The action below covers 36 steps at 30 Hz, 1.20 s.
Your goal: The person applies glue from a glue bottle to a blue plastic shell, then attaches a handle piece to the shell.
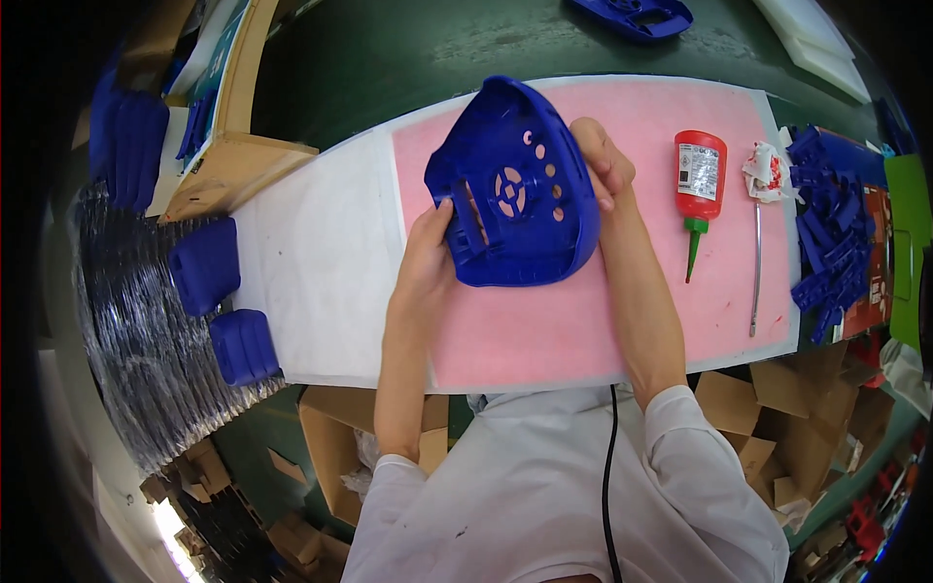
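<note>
My left hand (426, 251) grips the lower left rim of a blue plastic housing (533, 231), thumb over the edge. The housing is held tilted above the pink mat, its hollow inside toward me. A round vent, a slot and a row of small round holes show in it. Against its right outer wall is my right hand (604, 163), fingers curled closed. What those fingers hold, if anything, is hidden. To the right lies a red bottle (702, 175) with a green nozzle, beside a metal rod (757, 262) topped by red-stained white tissue (767, 173).
The pink mat (525, 340) lies on a white sheet (321, 262). Two blue plastic parts (205, 265) sit at the left edge, near a wooden stand (233, 165). Small blue parts (832, 238) are heaped at right. Another blue housing (637, 17) lies far back. Cardboard boxes (330, 457) stand below.
</note>
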Each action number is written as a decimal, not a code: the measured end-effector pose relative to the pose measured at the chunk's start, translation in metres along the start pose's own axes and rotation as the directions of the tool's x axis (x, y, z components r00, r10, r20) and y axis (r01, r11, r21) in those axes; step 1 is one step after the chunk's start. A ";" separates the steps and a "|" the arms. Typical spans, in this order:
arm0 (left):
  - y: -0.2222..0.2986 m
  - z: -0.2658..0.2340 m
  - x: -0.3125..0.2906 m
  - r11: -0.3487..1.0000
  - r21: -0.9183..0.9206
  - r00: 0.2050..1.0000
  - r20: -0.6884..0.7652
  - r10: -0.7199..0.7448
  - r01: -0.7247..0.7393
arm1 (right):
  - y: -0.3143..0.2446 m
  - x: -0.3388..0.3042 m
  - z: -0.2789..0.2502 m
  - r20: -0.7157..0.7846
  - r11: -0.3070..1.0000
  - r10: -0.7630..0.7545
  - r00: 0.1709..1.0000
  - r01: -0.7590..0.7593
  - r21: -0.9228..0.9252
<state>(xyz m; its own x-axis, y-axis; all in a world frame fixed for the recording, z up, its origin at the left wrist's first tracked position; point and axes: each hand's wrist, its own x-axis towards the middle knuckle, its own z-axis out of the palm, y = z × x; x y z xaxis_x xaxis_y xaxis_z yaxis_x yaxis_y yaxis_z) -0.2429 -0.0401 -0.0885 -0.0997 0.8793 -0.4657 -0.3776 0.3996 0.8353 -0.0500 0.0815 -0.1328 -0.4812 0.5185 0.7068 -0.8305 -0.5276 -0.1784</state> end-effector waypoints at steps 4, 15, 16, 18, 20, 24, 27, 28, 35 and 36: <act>0.017 0.006 0.001 0.994 0.102 0.999 -0.024 -0.037 0.039 | 0.003 0.004 -0.005 0.149 0.998 0.049 0.988 -0.042 -0.049; 0.017 -0.007 0.025 0.732 -0.529 0.796 0.605 -0.029 0.429 | -0.007 0.010 -0.019 -0.039 0.986 -0.147 0.988 0.150 0.078; 0.019 -0.007 0.024 0.734 -0.530 0.798 0.602 -0.028 0.425 | -0.007 0.010 -0.018 -0.073 0.990 -0.127 0.989 0.132 0.057; 0.024 -0.006 0.024 0.781 -0.478 0.800 0.599 -0.045 0.402 | -0.007 0.010 -0.017 -0.109 0.993 -0.110 0.988 0.114 0.035; 0.025 -0.002 0.022 0.799 -0.467 0.806 0.591 -0.036 0.378 | -0.010 0.008 -0.015 -0.180 0.993 -0.104 0.978 0.111 0.031; 0.040 -0.001 0.016 0.921 -0.297 0.809 0.588 -0.034 0.254 | -0.007 0.013 -0.012 -0.229 0.987 -0.126 0.965 0.145 0.066; 0.046 0.010 0.008 0.982 0.113 0.967 0.186 -0.172 0.153 | -0.012 0.010 -0.012 -0.313 0.974 -0.153 0.937 0.196 0.111; 0.058 0.012 0.014 0.920 0.362 0.956 0.182 -0.230 0.152 | -0.011 0.013 -0.011 -0.310 0.969 -0.155 0.938 0.205 0.136; 0.062 0.019 0.041 0.653 0.753 0.734 0.489 -0.471 -0.082 | -0.013 0.010 -0.012 -0.329 0.964 -0.161 0.931 0.220 0.149; 0.064 0.023 0.043 0.699 0.707 0.723 0.541 -0.431 -0.112 | -0.013 0.011 -0.012 -0.325 0.964 -0.163 0.932 0.220 0.147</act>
<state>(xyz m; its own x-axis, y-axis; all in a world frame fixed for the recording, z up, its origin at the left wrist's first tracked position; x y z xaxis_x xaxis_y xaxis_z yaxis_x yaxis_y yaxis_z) -0.2500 0.0293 -0.0488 0.5884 0.6031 -0.5385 0.3980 0.3637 0.8422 -0.0481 0.1025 -0.1307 -0.4040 0.7878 0.4650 -0.8658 -0.4934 0.0838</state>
